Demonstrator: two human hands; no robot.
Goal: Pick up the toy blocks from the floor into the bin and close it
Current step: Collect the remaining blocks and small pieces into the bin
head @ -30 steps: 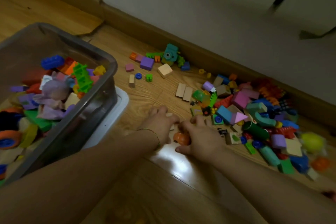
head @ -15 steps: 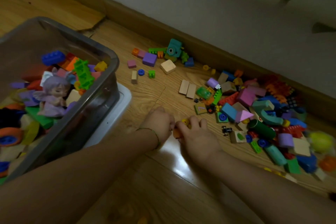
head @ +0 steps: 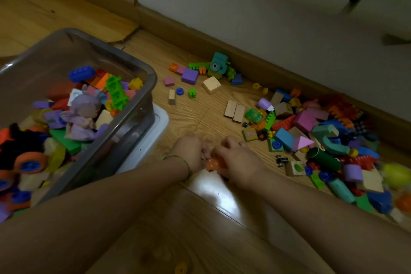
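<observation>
Midway through the gathering step, judging by the big heap of blocks point(head: 322, 140) lying on the floor point(head: 200, 218) well to the right of the bin point(head: 145, 73). Working low with both hands close together, just off the bin's near right corner. Grasping an orange block point(head: 214, 165) in the right hand point(head: 241, 162), with fingers curled over it. Cannot tell the grip of the left hand point(head: 189, 152): curled toward the floor right beside the orange block, with any contents hidden. Next, most likely: lift, swing left over the bin's rim, and let go low above the toys to avoid bounce-outs. Then back to the right of the bin for the heap, and beyond the bin for the small scatter around a teal toy camera point(head: 219, 65) and a wooden cube point(head: 211, 85). Open at the top and, by the look of it, well over half full. Holding a blue brick point(head: 81, 73), a green lattice piece point(head: 116, 92), a yellow block point(head: 135, 83), a purple doll point(head: 83, 115) and an orange wheel point(head: 30, 164), with mixed wooden and foam pieces underneath. Standing, it seems, on its own white lid point(head: 161, 122), showing under the bin's right edge. To close, then: lift the bin off, free the lid, press it on top. Far from that point yet.
</observation>
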